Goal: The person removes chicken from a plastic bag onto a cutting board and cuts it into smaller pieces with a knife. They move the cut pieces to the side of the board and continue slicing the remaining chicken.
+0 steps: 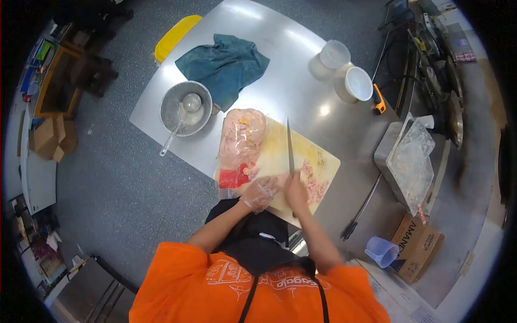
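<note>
My right hand (296,194) is wrapped round the handle of a long knife (290,145), its blade pointing away from me over the cutting board (274,145). My left hand (259,194), in a clear plastic glove, is low over the board's near left part, fingers drawn together; whatever they hold is hard to make out. Just beyond it lies a clear plastic bag of pale pink raw meat (242,137) with a red label (232,178), partly on the board. Small cut pieces of meat (316,190) are spread to the right of the knife.
A metal bowl (168,99) with a ladle (171,141) stands left on the steel table (291,59), near a green cloth (221,62). Two plastic tubs (358,84) are at the far right. Beside the table are a metal pan (389,145) with plastic film, a jug (382,252) and a cardboard box (417,247).
</note>
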A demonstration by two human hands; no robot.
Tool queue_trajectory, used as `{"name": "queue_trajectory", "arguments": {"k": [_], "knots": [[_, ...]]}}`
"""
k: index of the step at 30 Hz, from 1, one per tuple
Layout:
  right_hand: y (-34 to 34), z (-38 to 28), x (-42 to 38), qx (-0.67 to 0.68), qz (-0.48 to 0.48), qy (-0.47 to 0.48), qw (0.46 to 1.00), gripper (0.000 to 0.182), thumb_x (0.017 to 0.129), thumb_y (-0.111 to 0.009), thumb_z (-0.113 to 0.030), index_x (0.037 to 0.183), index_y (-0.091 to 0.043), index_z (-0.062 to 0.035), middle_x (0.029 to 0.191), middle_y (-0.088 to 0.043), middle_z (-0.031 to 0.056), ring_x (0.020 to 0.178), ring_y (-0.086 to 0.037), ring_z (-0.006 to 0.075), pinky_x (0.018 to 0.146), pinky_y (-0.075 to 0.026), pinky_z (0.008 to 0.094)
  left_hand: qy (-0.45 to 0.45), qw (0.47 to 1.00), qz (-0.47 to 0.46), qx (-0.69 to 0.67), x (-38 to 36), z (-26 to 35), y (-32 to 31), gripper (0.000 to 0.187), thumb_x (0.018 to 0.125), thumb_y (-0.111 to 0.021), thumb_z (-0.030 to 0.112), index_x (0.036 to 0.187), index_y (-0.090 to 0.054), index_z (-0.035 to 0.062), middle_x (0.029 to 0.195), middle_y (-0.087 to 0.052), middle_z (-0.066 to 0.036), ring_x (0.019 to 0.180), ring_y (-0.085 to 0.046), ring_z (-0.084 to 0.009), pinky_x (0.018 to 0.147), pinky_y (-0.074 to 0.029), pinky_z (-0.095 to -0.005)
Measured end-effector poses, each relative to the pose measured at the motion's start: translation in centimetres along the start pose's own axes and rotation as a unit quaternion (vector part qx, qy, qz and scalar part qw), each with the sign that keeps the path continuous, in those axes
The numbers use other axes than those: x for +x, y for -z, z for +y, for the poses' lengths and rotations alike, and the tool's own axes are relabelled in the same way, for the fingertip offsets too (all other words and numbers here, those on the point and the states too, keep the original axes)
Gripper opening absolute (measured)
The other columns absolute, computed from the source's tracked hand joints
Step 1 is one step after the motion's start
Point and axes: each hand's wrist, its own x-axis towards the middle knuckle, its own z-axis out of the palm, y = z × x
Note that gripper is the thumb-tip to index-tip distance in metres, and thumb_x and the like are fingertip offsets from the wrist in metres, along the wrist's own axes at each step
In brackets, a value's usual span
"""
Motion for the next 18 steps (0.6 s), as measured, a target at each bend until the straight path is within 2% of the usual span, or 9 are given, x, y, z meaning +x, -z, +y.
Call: {"name": "queue_trajectory", "arguments": {"k": [2,5,7,9,11,14,17,18], "knots": [[0.0,-1.2,3.8,0.002,0.022,0.008,1.000,0.029,0.101,-0.045,-0.023,0.119,-0.043,-0.0010,0.079,-0.065,0.0310,0.074,-0.064,0.0505,0.063,-0.049,0.0592,-0.045,0.993,0.099,0.045,-0.6,0.1,-1.2,0.027,0.084,-0.055,0.019,0.108,-0.065,0.0093,0.114,-0.062,-0.014,0.110,-0.058,-0.0304,0.094,-0.048,-0.0432],[0.6,-1.1,2.5,0.001,0.009,0.004,1.000,0.029,0.102,-0.044,-0.023,0.121,-0.043,-0.0007,0.079,-0.065,0.0310,0.072,-0.063,0.0508,0.063,-0.048,0.0592,-0.064,0.991,0.114,0.035,-0.6,-0.1,-1.0,0.027,0.083,-0.056,0.018,0.107,-0.065,0.0083,0.113,-0.062,-0.011,0.108,-0.058,-0.0295,0.097,-0.046,-0.0430],[1.2,-1.2,-1.5,0.020,-0.023,-0.043,0.999,0.029,0.102,-0.045,-0.021,0.122,-0.042,0.0007,0.077,-0.063,0.0326,0.071,-0.062,0.0518,0.063,-0.047,0.0601,-0.059,0.988,0.138,0.032,-1.5,-0.4,0.1,0.027,0.082,-0.057,0.018,0.106,-0.065,0.0075,0.111,-0.062,-0.010,0.107,-0.058,-0.0294,0.099,-0.045,-0.0432],[-1.4,2.7,-6.8,0.036,-0.058,-0.028,0.997,0.033,0.102,-0.045,-0.022,0.126,-0.041,0.0011,0.076,-0.062,0.0336,0.070,-0.062,0.0522,0.063,-0.046,0.0608,-0.052,0.985,0.165,0.026,-2.1,-0.5,1.3,0.027,0.081,-0.058,0.017,0.105,-0.066,0.0067,0.109,-0.063,-0.010,0.105,-0.058,-0.0294,0.102,-0.044,-0.0434],[-2.5,3.4,-11.4,0.008,-0.079,0.015,0.997,0.040,0.101,-0.045,-0.025,0.129,-0.036,0.0016,0.076,-0.063,0.0327,0.070,-0.062,0.0529,0.065,-0.048,0.0616,-0.026,0.989,0.143,0.016,-2.3,-0.7,2.5,0.023,0.081,-0.059,0.017,0.100,-0.067,0.0063,0.107,-0.064,-0.008,0.104,-0.059,-0.0287,0.102,-0.044,-0.0436],[-3.5,0.8,-7.1,0.036,-0.073,0.004,0.997,0.042,0.099,-0.049,-0.025,0.129,-0.036,0.0024,0.076,-0.063,0.0314,0.071,-0.063,0.0512,0.064,-0.049,0.0600,-0.054,0.979,0.192,0.044,-2.7,-0.3,3.7,0.020,0.079,-0.060,0.016,0.094,-0.068,0.0057,0.104,-0.064,-0.008,0.101,-0.059,-0.0290,0.105,-0.044,-0.0454],[-3.6,-3.7,1.2,0.005,-0.055,0.008,0.998,0.044,0.097,-0.050,-0.022,0.130,-0.035,0.0029,0.079,-0.064,0.0301,0.075,-0.065,0.0483,0.066,-0.050,0.0593,-0.049,0.984,0.148,0.091,-2.7,-0.5,3.4,0.022,0.076,-0.062,0.017,0.094,-0.069,0.0060,0.106,-0.064,-0.007,0.104,-0.058,-0.0299,0.109,-0.042,-0.0478],[-2.8,-4.8,2.2,0.011,-0.044,0.014,0.999,0.044,0.097,-0.050,-0.021,0.130,-0.036,0.0028,0.081,-0.065,0.0300,0.076,-0.066,0.0478,0.066,-0.051,0.0593,-0.009,0.990,0.141,0.027,-2.7,-0.1,3.3,0.025,0.074,-0.062,0.016,0.096,-0.069,0.0062,0.107,-0.066,-0.007,0.107,-0.057,-0.0312,0.114,-0.037,-0.0506]]}}
